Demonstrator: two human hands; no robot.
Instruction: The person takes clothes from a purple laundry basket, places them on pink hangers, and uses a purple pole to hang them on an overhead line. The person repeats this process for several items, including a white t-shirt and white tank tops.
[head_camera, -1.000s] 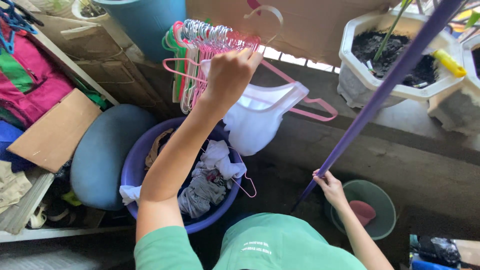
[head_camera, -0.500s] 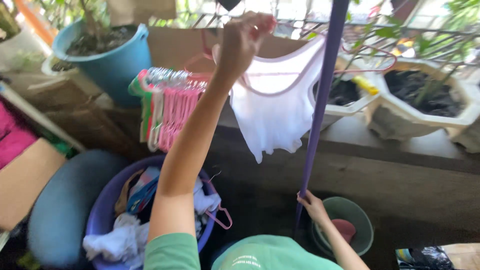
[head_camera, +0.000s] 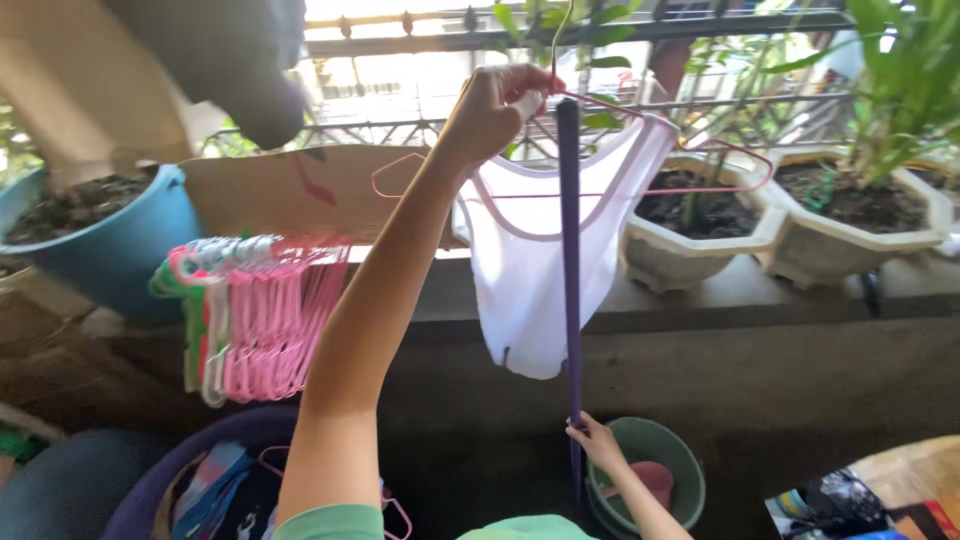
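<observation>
White tank top (head_camera: 530, 260) on pink hanger (head_camera: 690, 185), upright purple pole (head_camera: 570, 300)

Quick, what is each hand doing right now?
Left hand: closed, holding up the pink wire hanger carrying a white top.
Right hand: closed around the purple pole.

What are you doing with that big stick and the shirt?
The left hand holds up a pink hanger with a white tank top on it. The right hand grips a long purple pole down low, and the pole's top is right by the hanger's hook. A bunch of spare pink hangers hangs nearby, and more laundry sits in a purple basin below.
</observation>
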